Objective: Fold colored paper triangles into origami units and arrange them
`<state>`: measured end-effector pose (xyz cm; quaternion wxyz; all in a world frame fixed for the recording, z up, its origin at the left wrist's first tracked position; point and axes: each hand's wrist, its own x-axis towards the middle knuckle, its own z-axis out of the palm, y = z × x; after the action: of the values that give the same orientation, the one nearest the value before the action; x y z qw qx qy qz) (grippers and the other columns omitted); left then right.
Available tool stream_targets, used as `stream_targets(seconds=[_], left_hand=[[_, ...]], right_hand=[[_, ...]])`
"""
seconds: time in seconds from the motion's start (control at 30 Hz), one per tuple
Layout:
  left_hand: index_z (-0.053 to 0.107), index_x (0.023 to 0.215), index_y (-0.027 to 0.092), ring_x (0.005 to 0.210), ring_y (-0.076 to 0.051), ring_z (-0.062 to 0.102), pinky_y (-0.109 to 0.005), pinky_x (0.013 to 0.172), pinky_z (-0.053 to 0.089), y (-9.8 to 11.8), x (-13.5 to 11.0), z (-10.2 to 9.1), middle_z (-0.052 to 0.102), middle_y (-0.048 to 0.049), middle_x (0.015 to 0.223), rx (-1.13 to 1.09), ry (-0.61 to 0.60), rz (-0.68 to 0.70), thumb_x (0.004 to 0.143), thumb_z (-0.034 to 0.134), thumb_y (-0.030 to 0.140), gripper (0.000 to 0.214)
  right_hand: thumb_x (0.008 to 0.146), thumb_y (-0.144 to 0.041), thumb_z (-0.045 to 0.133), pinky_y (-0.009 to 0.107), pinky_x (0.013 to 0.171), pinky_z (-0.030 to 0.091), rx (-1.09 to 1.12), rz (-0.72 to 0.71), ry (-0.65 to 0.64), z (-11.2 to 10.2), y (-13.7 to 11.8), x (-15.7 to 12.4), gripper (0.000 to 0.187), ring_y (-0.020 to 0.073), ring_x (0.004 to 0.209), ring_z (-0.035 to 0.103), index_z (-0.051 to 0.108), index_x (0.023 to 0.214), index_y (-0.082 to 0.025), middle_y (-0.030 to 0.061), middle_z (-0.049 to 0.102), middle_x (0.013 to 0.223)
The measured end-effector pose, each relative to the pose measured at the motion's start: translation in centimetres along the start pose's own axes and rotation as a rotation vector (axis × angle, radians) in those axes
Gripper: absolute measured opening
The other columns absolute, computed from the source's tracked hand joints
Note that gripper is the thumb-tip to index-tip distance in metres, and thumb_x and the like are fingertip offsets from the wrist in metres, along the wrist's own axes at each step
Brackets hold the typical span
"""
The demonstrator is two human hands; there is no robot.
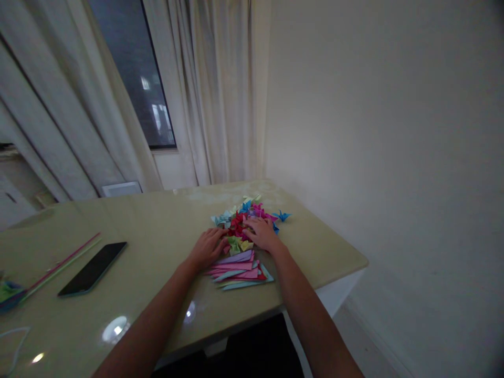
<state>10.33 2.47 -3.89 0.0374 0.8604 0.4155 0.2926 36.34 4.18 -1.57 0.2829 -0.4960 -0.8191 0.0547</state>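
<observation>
Apparently, the step in hand is steadying the pile of folded paper figures (236,227) from both sides, judging by how the two hands flank it on the worktop (165,220). The left hand (210,245) rests against its left edge; the right hand (260,232) reaches over its right side, with red and yellow-green figures lying between them. The fingers of both look loosely spread and released rather than clenched, though the dim, distant view hides exactly which folds the tips touch. Just nearer the person lies a fanned stack of flat folded papers (238,270), and a blue figure (282,216) sits beyond the right fingers. Any next move calls for light pressure, since thin paper should crease easily.
</observation>
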Motion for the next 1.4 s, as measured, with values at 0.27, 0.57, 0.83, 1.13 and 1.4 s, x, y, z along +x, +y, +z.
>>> stream_targets(seconds=[0.27, 0.57, 0.83, 1.13, 1.4], left_hand=[[0.065, 0.130, 0.022, 0.112, -0.026, 0.064, -0.042, 0.102, 0.051, 0.7, 0.1, -0.6, 0.065, -0.0128, 0.120, -0.079, 0.034, 0.014, 0.107, 0.039, 0.044, 0.041], [0.069, 0.122, 0.022, 0.115, -0.027, 0.062, -0.044, 0.105, 0.048, 0.8, 0.1, -0.8, 0.067, -0.0116, 0.117, -0.040, 0.072, -0.003, 0.107, 0.039, 0.043, 0.040], [0.064, 0.093, 0.021, 0.088, -0.021, 0.062, -0.034, 0.085, 0.049, 0.7, 0.0, -1.3, 0.067, -0.0059, 0.091, -0.117, 0.302, -0.156, 0.106, 0.037, 0.044, 0.038], [0.039, 0.065, 0.024, 0.052, -0.013, 0.040, -0.027, 0.057, 0.029, 0.1, -0.5, -1.2, 0.040, 0.0049, 0.055, -0.118, 0.499, -0.317, 0.103, 0.034, 0.045, 0.044], [0.055, 0.073, 0.021, 0.064, -0.014, 0.052, -0.027, 0.065, 0.038, 4.3, -1.5, -3.1, 0.056, 0.0000, 0.068, 0.010, 0.197, 0.018, 0.106, 0.038, 0.039, 0.041]], right_hand=[[0.100, -0.037, 0.064, 0.045, 0.105, 0.036, -0.042, 0.000, 0.064, 0.2, 0.1, 0.1, 0.034, 0.0307, 0.126, 0.059, 0.070, 0.132, -0.027, 0.0108, 0.069, 0.138], [0.100, -0.030, 0.053, 0.037, 0.098, 0.046, 0.225, 0.003, 0.295, -0.3, 0.3, 0.7, 0.026, 0.0244, 0.107, 0.067, 0.076, 0.110, -0.021, 0.0094, 0.077, 0.112], [0.093, -0.044, 0.061, 0.032, 0.080, 0.056, 0.539, 0.232, 0.700, -1.3, 0.7, 0.7, 0.030, 0.0218, 0.086, 0.071, 0.075, 0.100, -0.018, 0.0096, 0.078, 0.097], [0.082, -0.047, 0.076, 0.037, 0.082, 0.062, 0.740, 0.237, 0.727, -0.9, 0.5, 1.0, 0.030, 0.0264, 0.088, 0.079, 0.078, 0.092, -0.019, 0.0108, 0.082, 0.095], [0.082, -0.052, 0.078, 0.032, 0.074, 0.060, 0.747, 0.220, 0.750, -1.0, -0.2, 0.8, 0.033, 0.0239, 0.082, 0.078, 0.073, 0.087, -0.020, 0.0077, 0.080, 0.086]])
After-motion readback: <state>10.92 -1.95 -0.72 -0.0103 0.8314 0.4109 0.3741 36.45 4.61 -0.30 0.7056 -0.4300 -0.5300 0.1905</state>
